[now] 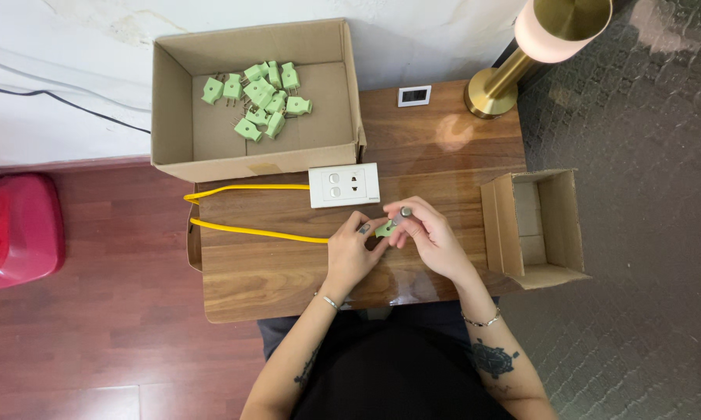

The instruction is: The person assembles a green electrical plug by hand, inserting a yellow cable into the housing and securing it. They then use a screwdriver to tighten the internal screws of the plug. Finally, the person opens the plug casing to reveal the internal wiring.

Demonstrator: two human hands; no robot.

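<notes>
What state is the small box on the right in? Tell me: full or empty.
Empty, as far as shows: the small box lies open, and only bare cardboard shows inside.

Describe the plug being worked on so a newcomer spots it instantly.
On the wooden table, just below the white socket plate, both hands meet. Between the left hand and right hand sits one green plug, the only one outside the big cardboard box.

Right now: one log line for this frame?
left hand: holds small green plastic plug | right hand: grey-tipped tool on plug | large cardboard box: more plugs
</notes>
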